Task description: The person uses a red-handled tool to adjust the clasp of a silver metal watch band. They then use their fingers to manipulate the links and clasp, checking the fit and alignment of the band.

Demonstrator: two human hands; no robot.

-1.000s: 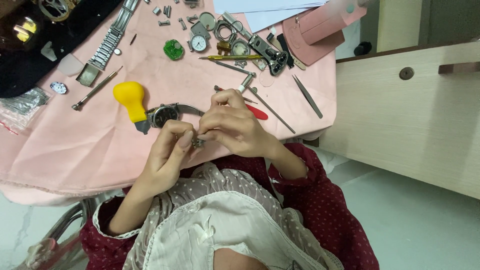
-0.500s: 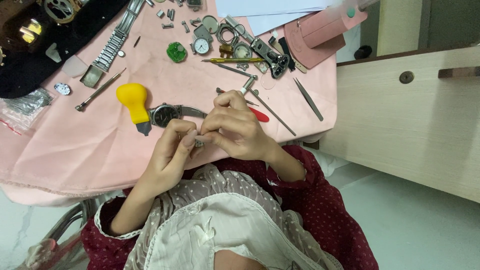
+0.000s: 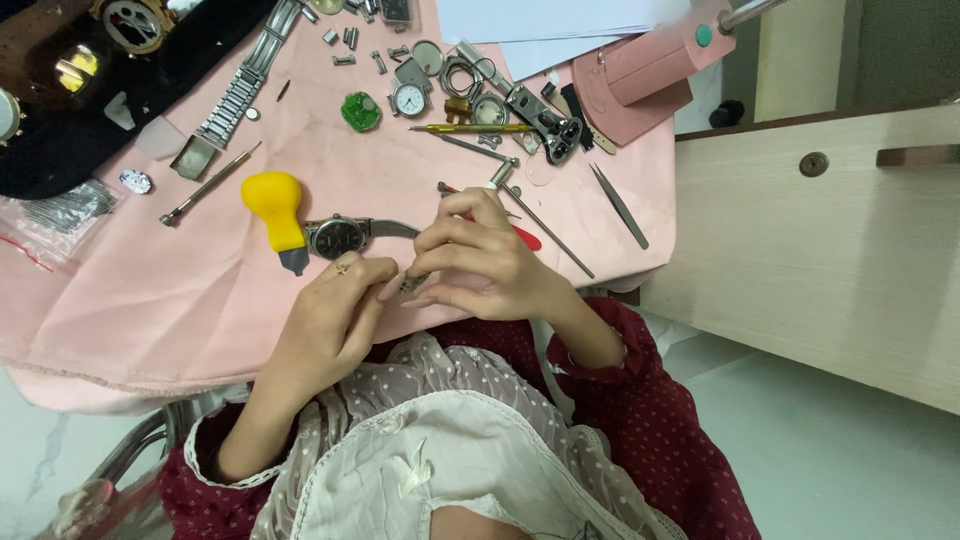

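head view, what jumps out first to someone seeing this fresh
The two hands meet at the near edge of the pink cloth, left hand and right hand pinching a small metal part between their fingertips. Just beyond the left hand lie a bright yellow-handled tool and a dark-faced wristwatch. Farther back, loose watch parts are scattered.

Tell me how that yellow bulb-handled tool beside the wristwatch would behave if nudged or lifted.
The yellow bulb-handled tool lies on its side; its round, bulbous head looks apt to roll, though the pink cloth may damp that. It is probably top-heavy, so likely to tip if gripped by its dark tip. It touches the wristwatch, so pushing could shift that.
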